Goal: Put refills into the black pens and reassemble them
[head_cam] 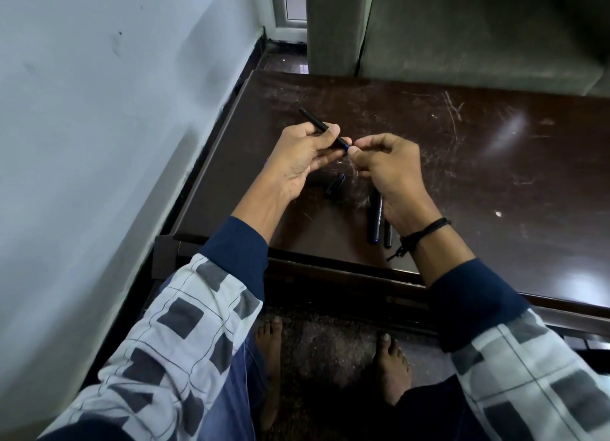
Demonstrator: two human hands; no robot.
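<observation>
Recorder: Barrel of one black pen is sitting just left of frame centre, angling up-left, clear of the table. The left hand is gripping it, thumb and fingers curling round its lower half. The right hand is pinching at the barrel's near end, where a blue bit is showing. Its fingertips are pressing close together. Whether a refill or a tip piece is sitting between them, I cannot tell.

Checker: Risks?

Recorder: Judgement only. If the pinch is loosening, a small part is likely rolling off the near edge to the floor. Pushing off-axis is risking a bent refill or a jam at the mouth.

Checker: Other parts?

Recorder: Two black pens are lying side by side under the right wrist, lower centre. Dark cap-like pieces are lying just below the hands.

Checker: Surface, room?

Recorder: Dark brown table is showing scratches and glare. Pale wall is filling the left. Grey seat is standing upper right. Bare feet are resting on speckled floor, bottom centre.
</observation>
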